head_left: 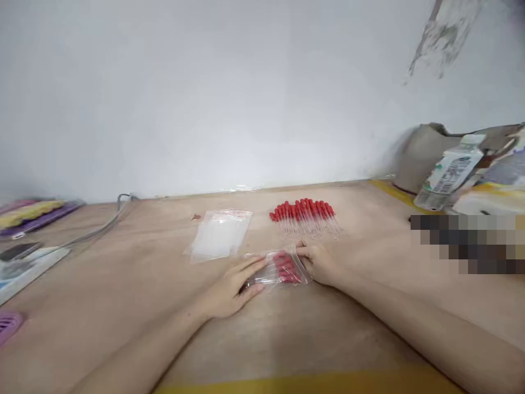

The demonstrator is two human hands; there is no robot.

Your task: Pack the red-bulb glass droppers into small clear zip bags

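Observation:
A clear zip bag lies flat on the table with several red-tipped pieces inside, their red ends toward its right side. My left hand holds the bag's left end, with the thumb below it and the fingers stretched over the top. At the zip edge on the right, my right hand pinches the plastic between thumb and fingers. Just beyond the bag lies a row of loose thin clear sticks with red tips. A stack of flat clear bags rests behind my left hand.
On the left are a grey cable, a dark phone-like object, and purple and yellow items. A carton leans by a grey bag-like container at the right. A white wall bounds the table behind.

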